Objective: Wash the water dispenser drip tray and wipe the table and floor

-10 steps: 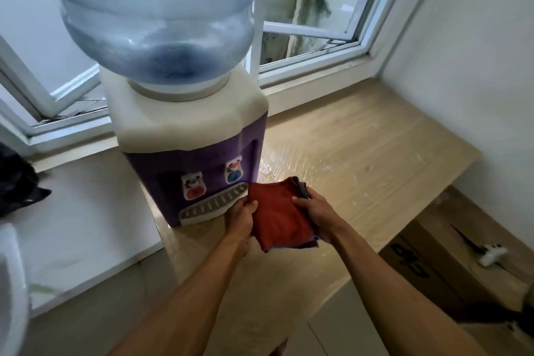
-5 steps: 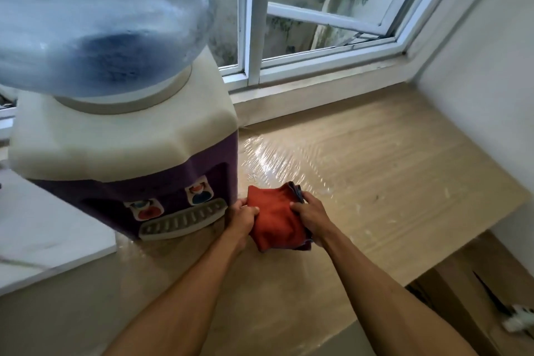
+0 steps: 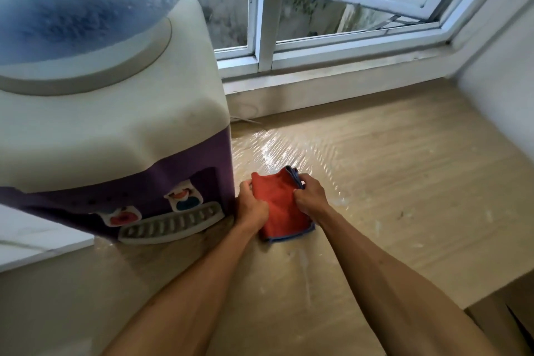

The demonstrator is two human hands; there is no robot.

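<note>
Left hand (image 3: 252, 209): fingers (image 3: 245, 186) curled over the left edge of a folded red cloth (image 3: 281, 208), thumb on top, gripping it. Right hand (image 3: 311, 196): fingers (image 3: 304, 182) curled round the cloth's right edge, thumb pinching the fabric from above. Both hands are clamped on the cloth, one to each side, with a strip of red between them.

The cloth is folded into a thick pad with a blue trim along its near and far edges. It lies flat on the table (image 3: 419, 211), just beside the front right corner of the water dispenser (image 3: 115, 139). The left knuckles are almost against the dispenser's purple side; whether they touch it cannot be told.

Drip tray (image 3: 170, 224): grey, slotted, seated in the base of the dispenser's front, below two taps, one red (image 3: 122, 217) and one blue (image 3: 183, 201).

The table is light wood grain under a clear, wrinkled film. To the right of the dispenser, beyond the cloth, a shiny patch (image 3: 277, 150) catches the light. Pale smears and specks dot the surface further right of the dispenser and in front of the cloth.

The dispenser has a cream top and a purple lower body, with an inverted water bottle (image 3: 72, 3) set in its collar. Behind the dispenser stands a white window frame (image 3: 264, 9), one sash open. A thin cable (image 3: 245, 120) shows at its back right corner. Left of the dispenser is a white counter (image 3: 34, 240).
</note>
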